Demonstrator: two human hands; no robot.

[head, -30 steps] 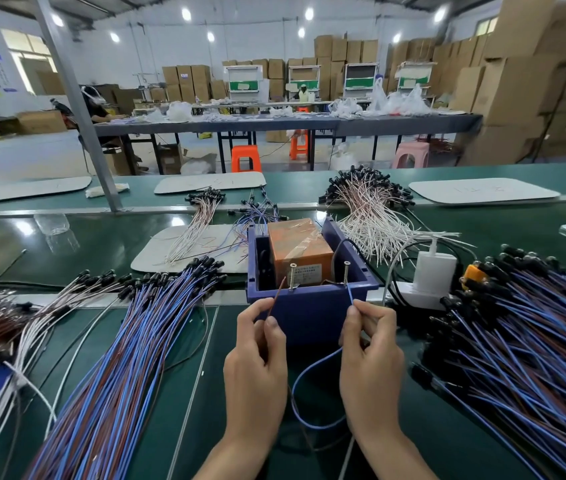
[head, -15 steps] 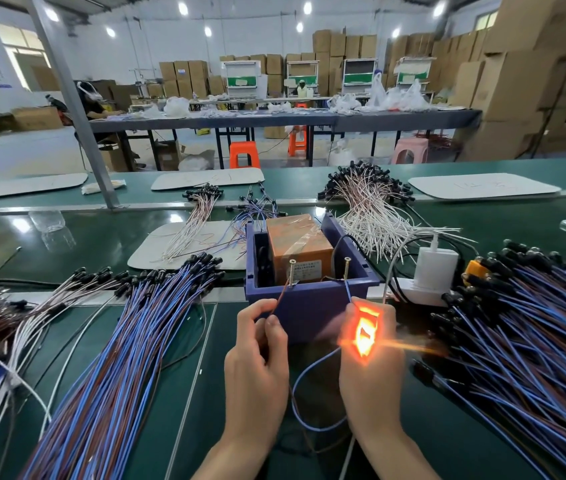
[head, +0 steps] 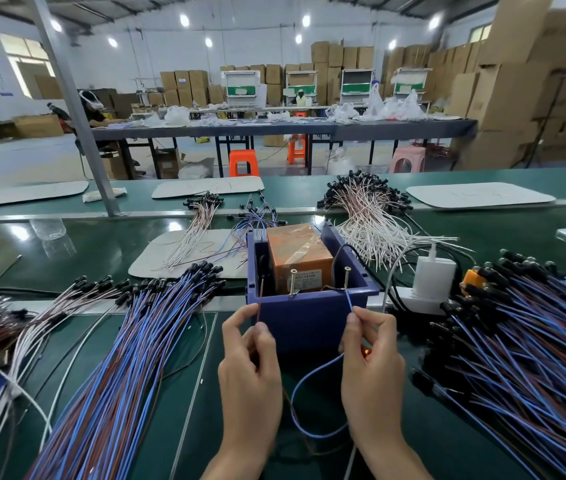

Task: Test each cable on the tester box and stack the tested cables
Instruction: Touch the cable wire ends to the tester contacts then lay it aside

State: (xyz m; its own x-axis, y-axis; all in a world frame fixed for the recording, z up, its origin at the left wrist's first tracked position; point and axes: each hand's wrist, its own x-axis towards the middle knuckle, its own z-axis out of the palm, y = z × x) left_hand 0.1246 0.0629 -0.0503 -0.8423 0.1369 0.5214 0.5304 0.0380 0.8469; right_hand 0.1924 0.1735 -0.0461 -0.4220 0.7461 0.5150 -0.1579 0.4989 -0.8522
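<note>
The tester box [head: 309,317] is a dark blue open bin with an orange block [head: 300,258] inside and two upright brass screws [head: 346,277] on its near wall. My left hand [head: 250,368] pinches the brown wire end of a cable, which points up just left of the left screw. My right hand [head: 371,372] pinches the blue wire end [head: 349,301], which reaches the right screw. A faint orange glow shows inside my right palm. The cable's blue loop [head: 304,407] hangs between my wrists.
A long fan of blue-and-brown cables [head: 111,368] lies left of my hands, another heap [head: 524,355] to the right. White-wire bundles [head: 371,220] sit behind the box. A white plug adapter on a power strip [head: 430,282] stands right of the box. A metal post [head: 77,109] rises at the far left.
The bright orange light in my right hand has faded to a small glow. My left hand's brown wire has drawn leftward, off the left screw. Both hands stay in front of the box.
</note>
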